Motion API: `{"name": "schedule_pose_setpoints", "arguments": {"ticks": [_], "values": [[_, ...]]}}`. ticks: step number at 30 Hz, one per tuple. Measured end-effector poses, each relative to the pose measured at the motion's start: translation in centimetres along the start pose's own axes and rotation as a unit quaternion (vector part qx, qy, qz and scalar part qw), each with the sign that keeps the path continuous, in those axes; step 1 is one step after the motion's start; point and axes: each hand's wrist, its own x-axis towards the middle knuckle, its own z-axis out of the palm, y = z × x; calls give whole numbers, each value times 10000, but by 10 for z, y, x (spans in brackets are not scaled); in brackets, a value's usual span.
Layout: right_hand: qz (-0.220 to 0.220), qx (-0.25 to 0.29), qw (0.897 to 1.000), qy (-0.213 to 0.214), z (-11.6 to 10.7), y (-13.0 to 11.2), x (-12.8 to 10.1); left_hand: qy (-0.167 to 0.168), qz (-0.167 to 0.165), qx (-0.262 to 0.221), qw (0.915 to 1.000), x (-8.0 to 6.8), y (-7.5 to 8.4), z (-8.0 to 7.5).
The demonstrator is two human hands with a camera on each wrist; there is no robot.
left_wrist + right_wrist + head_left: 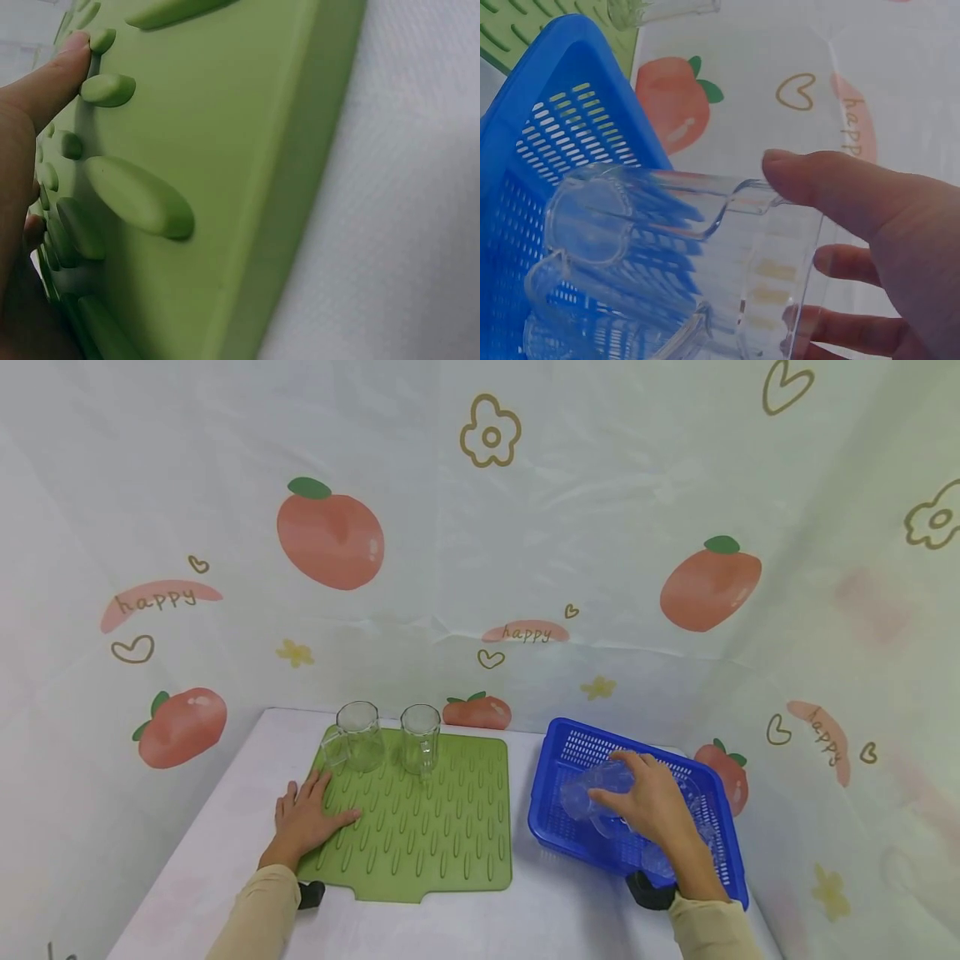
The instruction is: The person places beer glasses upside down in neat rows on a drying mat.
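My right hand grips a clear glass mug over the blue basket, thumb on one side and fingers on the other near its rim. In the right wrist view the mug is tilted on its side, its handle toward the basket. My left hand rests spread on the left edge of a green drying mat; the left wrist view shows the thumb among the mat's raised ridges. Two more glass mugs stand at the mat's back left.
The blue perforated basket stands to the right of the mat, with more clear glassware inside, partly hidden by my right arm. Behind the white table hangs a printed cloth with fruit pictures, close to the back and right sides.
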Motion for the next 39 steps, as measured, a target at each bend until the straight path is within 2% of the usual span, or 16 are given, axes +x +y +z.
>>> {"name": "schedule_pose_setpoints", "arguments": {"ticks": [7, 13, 24, 39], "values": [[15, 269, 9994, 195, 0, 0, 3, -61, -23, -5, 10000, 0, 1, 0], [-79, 534, 9971, 527, 0, -4, 5, -115, -39, -47, 9999, 0, 3, -3], [-141, 1457, 9828, 1124, 9, -8, 10, -144, -30, -73, 9999, 1, 2, -3], [36, 2346, 9683, 860, 21, -23, 20, -134, -68, -75, 9999, -1, 3, -6]]}}
